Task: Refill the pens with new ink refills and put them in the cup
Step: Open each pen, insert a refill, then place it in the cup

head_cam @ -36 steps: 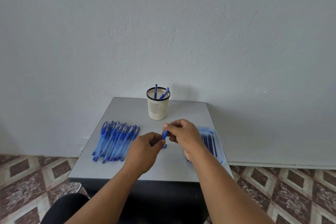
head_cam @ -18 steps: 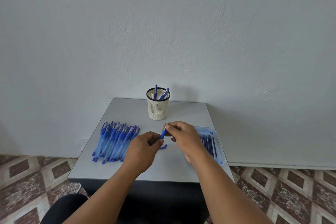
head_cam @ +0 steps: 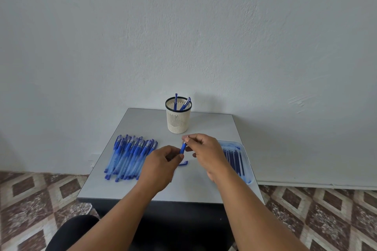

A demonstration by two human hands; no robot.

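Observation:
Both my hands hold one blue pen [head_cam: 183,148] above the middle of the grey table [head_cam: 142,120]. My left hand [head_cam: 162,166] grips its lower barrel, mostly hidden in the fist. My right hand [head_cam: 206,149] pinches the pen's upper tip end between thumb and fingers. A blue cap [head_cam: 184,162] lies on the table just below the hands. A cream slotted cup [head_cam: 178,116] with a black rim stands at the back and holds two blue pens [head_cam: 184,104]. A row of several blue pens [head_cam: 130,157] lies at the left. A clear tray [head_cam: 247,161] of dark refills [head_cam: 234,158] sits at the right.
The small table stands against a plain white wall. Patterned brown floor tiles [head_cam: 326,220] show on both sides. My dark-clad knee [head_cam: 71,232] is at the lower left, under the table's front edge.
My right hand has lifted slightly and drawn the pen's tip end up and away from my left hand. More of the blue grip shows between the hands.

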